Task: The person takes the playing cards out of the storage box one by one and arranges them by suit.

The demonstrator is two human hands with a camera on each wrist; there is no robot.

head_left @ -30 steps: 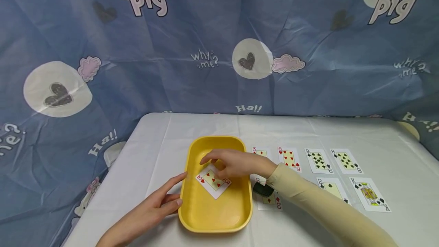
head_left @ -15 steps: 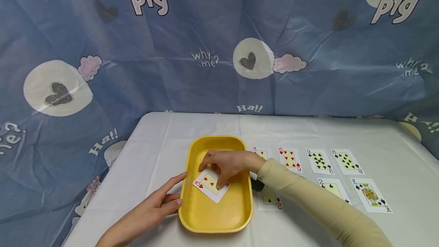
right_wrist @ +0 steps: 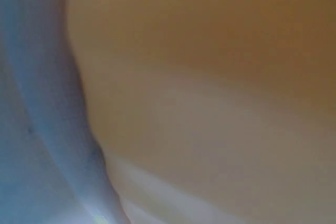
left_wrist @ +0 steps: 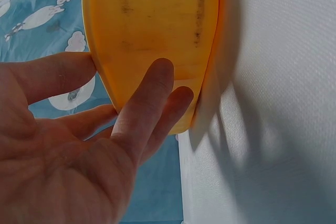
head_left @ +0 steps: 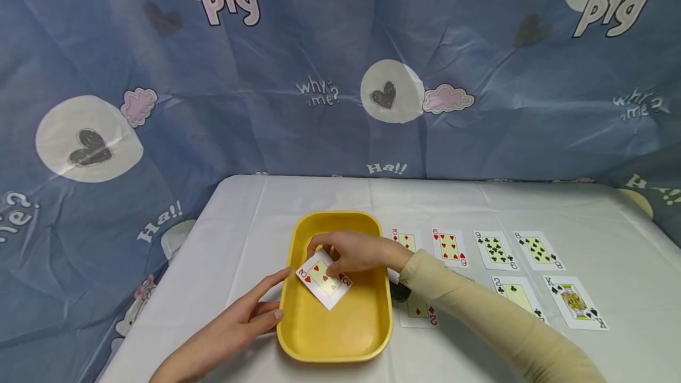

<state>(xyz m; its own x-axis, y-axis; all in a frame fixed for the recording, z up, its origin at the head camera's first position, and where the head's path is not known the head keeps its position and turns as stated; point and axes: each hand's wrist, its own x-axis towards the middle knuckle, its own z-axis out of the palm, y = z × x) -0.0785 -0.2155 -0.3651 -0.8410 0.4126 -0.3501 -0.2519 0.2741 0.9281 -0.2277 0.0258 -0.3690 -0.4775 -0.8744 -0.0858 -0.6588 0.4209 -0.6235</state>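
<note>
Blue cloth printed with cartoon words and hearts hangs behind a desk (head_left: 298,194) covered in white, which fills the lower half of the head view. At lower centre of the frame sits a yellow tray (head_left: 335,347). The right hand (head_left: 353,251) reaches over the tray from the right, its grip pinching a five of hearts (head_left: 321,279) by the upper edge; the card hangs tilted just above the tray floor, its left corner over the tray's left rim. The left hand (head_left: 236,321) lies at lower left with fingers straight, its fingertips (left_wrist: 160,74) resting against the tray's outer wall (left_wrist: 152,35), as the left wrist view shows; its grip is released, steadying rather than grasping. The right wrist view is a blur of yellow and blue.

To the right of the tray other cards (head_left: 495,250) lie face up in rows on the desk.

By the look of it, the step in hand is placing the card in the tray. The next move seems to call for lowering it flat onto the tray floor, loosening the pinch, and keeping the tray from sliding.
</note>
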